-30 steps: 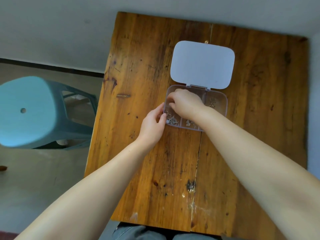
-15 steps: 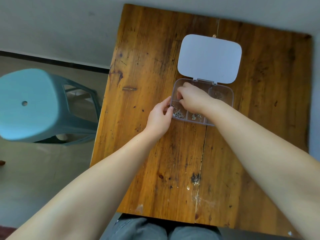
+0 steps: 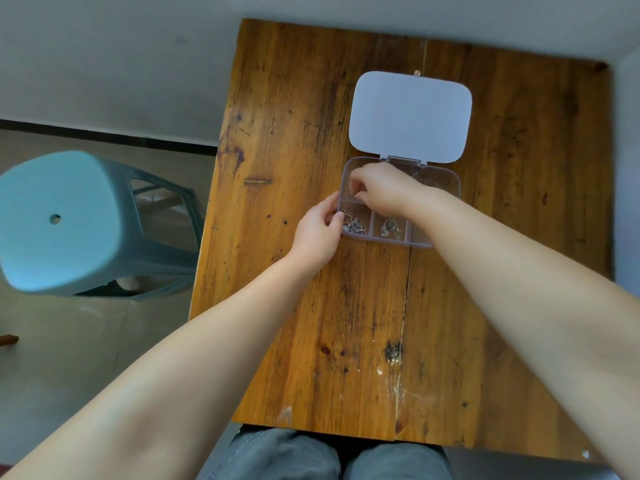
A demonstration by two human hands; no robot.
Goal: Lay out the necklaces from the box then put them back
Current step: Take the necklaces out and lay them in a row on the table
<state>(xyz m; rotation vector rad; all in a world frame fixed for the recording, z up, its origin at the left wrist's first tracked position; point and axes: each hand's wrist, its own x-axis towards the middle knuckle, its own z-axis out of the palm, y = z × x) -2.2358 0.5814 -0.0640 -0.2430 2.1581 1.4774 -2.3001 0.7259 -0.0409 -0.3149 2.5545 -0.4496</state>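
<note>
A clear compartment box [image 3: 454, 184] lies on the wooden table [image 3: 304, 126], its white lid [image 3: 410, 116] folded open away from me. My left hand [image 3: 318, 233] grips the box's near left corner between thumb and fingers. My right hand [image 3: 381, 192] reaches into the far left compartment, fingertips pinched together on a thin silver necklace, of which only a small glint shows. Tangled silver necklaces lie in the near left compartment [image 3: 355, 226] and the near middle one [image 3: 390, 226]. My right forearm hides the near right compartment.
A light blue plastic stool [image 3: 59, 220] stands on the floor left of the table. A wall runs behind the table's far edge. Bare wood stretches between the box and my lap [image 3: 332, 455].
My right hand's fingers have curled tighter in the far left compartment. My left hand keeps its hold on the box corner. Only my head's view has shifted.
</note>
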